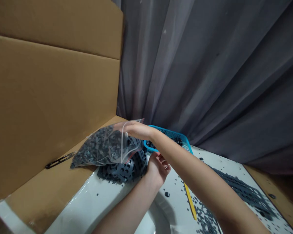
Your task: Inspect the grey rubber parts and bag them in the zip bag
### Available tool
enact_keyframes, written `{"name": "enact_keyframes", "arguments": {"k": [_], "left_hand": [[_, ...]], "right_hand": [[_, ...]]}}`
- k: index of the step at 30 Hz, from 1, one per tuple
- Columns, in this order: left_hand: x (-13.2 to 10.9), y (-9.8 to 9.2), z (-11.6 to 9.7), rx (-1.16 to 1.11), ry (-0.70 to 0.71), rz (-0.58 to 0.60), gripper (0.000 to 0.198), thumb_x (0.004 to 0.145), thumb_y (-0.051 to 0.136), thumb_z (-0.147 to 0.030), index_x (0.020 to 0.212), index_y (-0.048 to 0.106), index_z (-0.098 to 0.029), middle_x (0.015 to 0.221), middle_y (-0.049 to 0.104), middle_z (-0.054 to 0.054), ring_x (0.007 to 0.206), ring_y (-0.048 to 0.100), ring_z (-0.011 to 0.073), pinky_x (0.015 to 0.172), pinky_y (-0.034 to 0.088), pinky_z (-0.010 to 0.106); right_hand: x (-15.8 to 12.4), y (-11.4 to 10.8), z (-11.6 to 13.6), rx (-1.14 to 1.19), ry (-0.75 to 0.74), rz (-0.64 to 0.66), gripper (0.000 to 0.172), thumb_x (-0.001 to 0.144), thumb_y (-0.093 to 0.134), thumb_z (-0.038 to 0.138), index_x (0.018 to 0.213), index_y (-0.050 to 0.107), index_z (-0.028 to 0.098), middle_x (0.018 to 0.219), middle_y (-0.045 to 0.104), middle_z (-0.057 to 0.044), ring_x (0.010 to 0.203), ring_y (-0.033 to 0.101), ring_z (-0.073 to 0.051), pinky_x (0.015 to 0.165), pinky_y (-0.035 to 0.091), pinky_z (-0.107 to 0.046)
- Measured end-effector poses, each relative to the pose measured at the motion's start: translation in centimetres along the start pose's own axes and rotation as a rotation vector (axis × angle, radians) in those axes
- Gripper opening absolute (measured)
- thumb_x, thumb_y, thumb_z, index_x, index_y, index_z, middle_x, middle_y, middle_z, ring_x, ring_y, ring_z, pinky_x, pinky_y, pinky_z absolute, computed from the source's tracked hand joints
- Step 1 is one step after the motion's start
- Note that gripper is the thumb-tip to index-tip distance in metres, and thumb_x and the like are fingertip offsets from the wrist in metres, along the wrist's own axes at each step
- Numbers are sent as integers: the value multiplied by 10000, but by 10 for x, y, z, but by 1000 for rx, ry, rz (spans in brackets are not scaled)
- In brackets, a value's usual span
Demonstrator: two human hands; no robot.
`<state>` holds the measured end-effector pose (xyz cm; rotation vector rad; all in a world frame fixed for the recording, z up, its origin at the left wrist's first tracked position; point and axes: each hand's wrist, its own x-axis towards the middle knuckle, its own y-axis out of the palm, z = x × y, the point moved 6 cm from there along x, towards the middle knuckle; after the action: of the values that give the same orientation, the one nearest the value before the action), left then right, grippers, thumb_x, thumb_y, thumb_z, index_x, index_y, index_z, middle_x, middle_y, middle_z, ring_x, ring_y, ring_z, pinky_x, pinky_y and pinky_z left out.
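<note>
Our right hand (pixel 138 130) is inside the clear bag (pixel 114 151) of small dark parts (pixel 92 148) at the bench's (pixel 80 208) far left corner; we cannot tell whether it grips any. Our left hand (pixel 158 167) curls near the blue basket (pixel 177 133), its hold likewise unclear.

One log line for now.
right hand: in clear zip bag of dark parts | left hand: near blue basket | yellow stick: on white surface
</note>
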<state>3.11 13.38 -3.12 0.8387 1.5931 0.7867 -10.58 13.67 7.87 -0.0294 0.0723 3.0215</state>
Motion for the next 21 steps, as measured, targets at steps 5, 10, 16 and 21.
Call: {"name": "enact_keyframes", "arguments": {"k": [5, 10, 16, 21], "left_hand": [[-3, -1, -2, 30, -11, -8, 121, 706, 447, -129, 589, 445, -160, 506, 444, -28, 411, 415, 82, 451, 303, 209], [-7, 2, -8, 52, 7, 9, 105, 727, 440, -140, 626, 459, -162, 534, 464, -24, 437, 431, 90, 467, 316, 220], [-9, 2, 5, 104, -29, 8, 131, 746, 423, -132, 620, 445, -161, 531, 451, -26, 438, 414, 87, 464, 310, 217], [-8, 1, 13, 136, -41, 4, 127, 753, 410, -127, 635, 441, -162, 532, 440, -31, 440, 413, 86, 465, 308, 214]], "right_hand": [[-37, -37, 17, -58, 4, -31, 209, 655, 622, 156, 836, 691, 76, 913, 708, -96, 901, 639, -170, 884, 430, -324], [-109, -149, 8, -406, 39, -638, 297, 762, 548, 227, 1031, 625, 127, 1066, 661, -100, 985, 609, -182, 920, 420, -387], [-166, -214, -81, -781, 401, -844, 412, 789, 600, 280, 1174, 510, 163, 1296, 473, -99, 1182, 456, -253, 988, 354, -504], [-163, -229, -128, -958, 604, -799, 417, 833, 534, 336, 1214, 463, 182, 1286, 459, -95, 1125, 492, -241, 928, 417, -484]]}}
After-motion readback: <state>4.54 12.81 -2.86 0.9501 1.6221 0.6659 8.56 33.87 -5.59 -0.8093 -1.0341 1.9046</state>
